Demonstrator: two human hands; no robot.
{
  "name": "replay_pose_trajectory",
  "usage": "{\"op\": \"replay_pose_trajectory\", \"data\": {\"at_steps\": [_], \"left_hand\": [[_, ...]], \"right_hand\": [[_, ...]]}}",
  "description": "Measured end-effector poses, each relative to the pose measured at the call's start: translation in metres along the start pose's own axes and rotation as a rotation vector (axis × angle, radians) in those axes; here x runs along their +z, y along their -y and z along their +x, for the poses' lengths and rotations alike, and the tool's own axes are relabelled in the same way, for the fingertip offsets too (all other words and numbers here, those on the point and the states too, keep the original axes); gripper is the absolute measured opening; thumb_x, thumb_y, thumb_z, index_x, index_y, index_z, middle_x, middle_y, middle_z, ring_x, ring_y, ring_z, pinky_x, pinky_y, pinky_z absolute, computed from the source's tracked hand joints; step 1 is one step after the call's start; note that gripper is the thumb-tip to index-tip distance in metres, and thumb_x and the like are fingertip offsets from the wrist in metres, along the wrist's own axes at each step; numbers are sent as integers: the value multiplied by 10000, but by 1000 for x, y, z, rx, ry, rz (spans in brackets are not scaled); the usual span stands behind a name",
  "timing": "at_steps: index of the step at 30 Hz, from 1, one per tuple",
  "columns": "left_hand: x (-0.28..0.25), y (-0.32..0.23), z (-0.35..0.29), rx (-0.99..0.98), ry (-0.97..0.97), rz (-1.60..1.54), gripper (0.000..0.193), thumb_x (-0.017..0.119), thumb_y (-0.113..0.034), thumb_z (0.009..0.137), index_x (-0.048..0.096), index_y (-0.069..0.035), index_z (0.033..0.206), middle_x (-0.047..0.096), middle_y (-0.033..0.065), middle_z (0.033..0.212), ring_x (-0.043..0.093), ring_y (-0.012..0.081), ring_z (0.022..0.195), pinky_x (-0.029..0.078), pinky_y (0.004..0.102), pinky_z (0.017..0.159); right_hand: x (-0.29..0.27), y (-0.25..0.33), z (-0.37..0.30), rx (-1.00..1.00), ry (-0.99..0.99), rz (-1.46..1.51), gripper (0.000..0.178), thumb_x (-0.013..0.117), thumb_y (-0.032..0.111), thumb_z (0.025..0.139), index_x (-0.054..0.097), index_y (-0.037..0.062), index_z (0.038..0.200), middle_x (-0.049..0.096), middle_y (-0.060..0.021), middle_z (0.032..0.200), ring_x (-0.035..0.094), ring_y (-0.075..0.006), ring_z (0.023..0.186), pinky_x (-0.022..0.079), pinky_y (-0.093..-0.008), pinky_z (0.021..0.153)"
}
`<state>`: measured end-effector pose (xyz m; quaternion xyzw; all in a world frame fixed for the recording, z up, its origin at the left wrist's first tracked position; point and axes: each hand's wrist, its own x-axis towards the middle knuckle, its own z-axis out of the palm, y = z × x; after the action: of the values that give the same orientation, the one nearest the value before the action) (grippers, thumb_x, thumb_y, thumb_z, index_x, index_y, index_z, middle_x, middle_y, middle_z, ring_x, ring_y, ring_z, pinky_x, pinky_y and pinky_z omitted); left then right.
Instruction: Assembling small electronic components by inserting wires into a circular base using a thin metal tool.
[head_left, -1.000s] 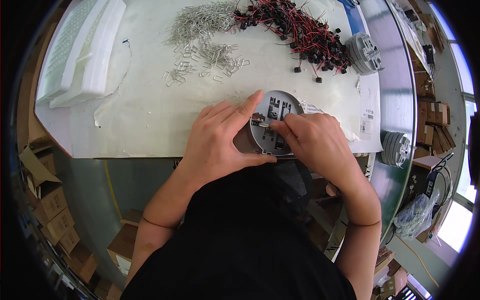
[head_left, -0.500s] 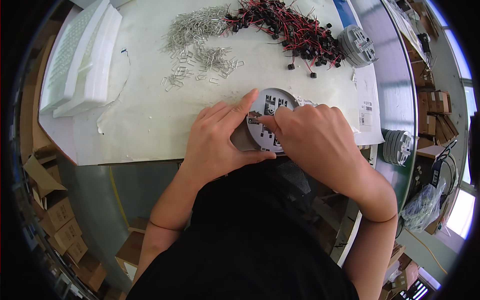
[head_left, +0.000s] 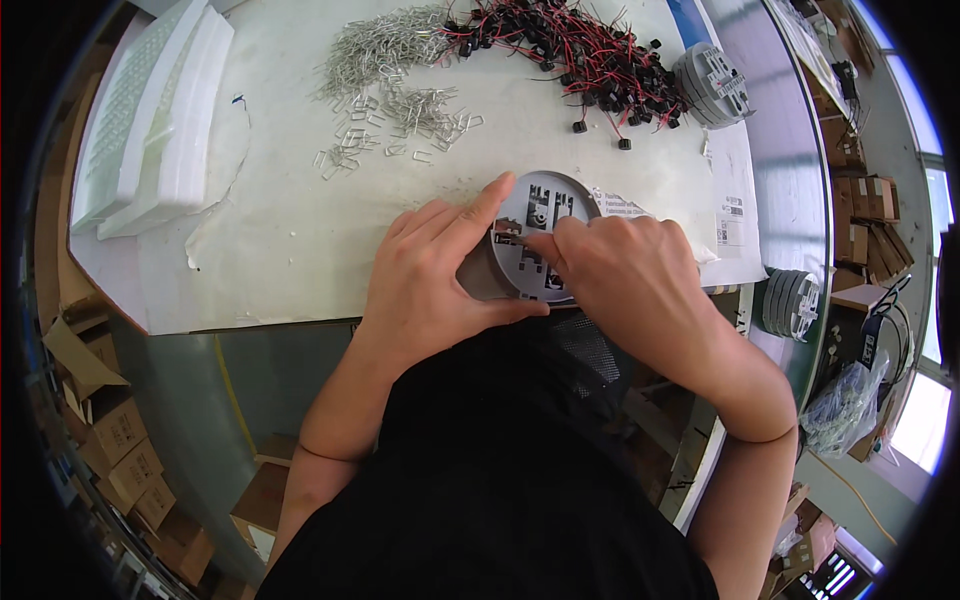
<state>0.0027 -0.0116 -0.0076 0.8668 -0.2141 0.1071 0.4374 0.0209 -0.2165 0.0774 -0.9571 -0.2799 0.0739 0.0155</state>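
A round grey plastic housing [head_left: 520, 265] with slots and dark fittings inside sits at the table's front edge. My left hand [head_left: 425, 275] grips it from the left, thumb along the near rim and fingers at the far left rim. My right hand [head_left: 625, 260] is closed over its right side, with the fingertips pressed inside near a small copper-coloured piece [head_left: 508, 230] at the left of the housing. Whatever the right fingers pinch, if anything, is too hidden to name.
Bent metal wire clips [head_left: 390, 55] lie heaped at the back, beside a pile of black parts with red wires [head_left: 600, 60]. Similar grey housings [head_left: 712, 85] are stacked at back right, more [head_left: 792, 303] at right. White foam trays [head_left: 165, 130] stand at left.
Both hands stay on the housing. The right fingertips have drawn slightly back to the right, showing more of the copper-coloured piece. The whole view has shifted a little.
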Motion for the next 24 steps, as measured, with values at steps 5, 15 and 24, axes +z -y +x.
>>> {"op": "replay_pose_trajectory", "data": {"at_steps": [5, 15, 24], "left_hand": [[-5, -2, 4, -31, 50, 4, 1156, 1043, -396, 541, 591, -48, 1547, 717, 75, 926, 645, 264, 852, 531, 399, 888], [-21, 15, 8, -367, 250, -360, 642, 825, -72, 841, 626, -9, 1448, 713, 68, 1040, 650, 165, 933, 526, 314, 879], [-5, -43, 39, 25, 131, -128, 242, 724, -15, 1004, 708, 46, 1238, 674, 9, 983, 606, 83, 881, 488, 223, 817]], "right_hand": [[1, -9, -4, 13, -10, 11, 440, 683, 380, 1043, 589, 72, 743, 624, -121, 614, 671, -367, 577, 514, -473, 521], [52, 7, -42, -47, -230, 239, 359, 802, 297, 855, 607, 82, 1066, 610, -103, 1070, 726, -277, 716, 581, -402, 592], [-5, -50, -82, 205, -640, 212, 318, 683, 175, 929, 637, 90, 1232, 670, -99, 943, 737, -297, 734, 594, -415, 634]]}}
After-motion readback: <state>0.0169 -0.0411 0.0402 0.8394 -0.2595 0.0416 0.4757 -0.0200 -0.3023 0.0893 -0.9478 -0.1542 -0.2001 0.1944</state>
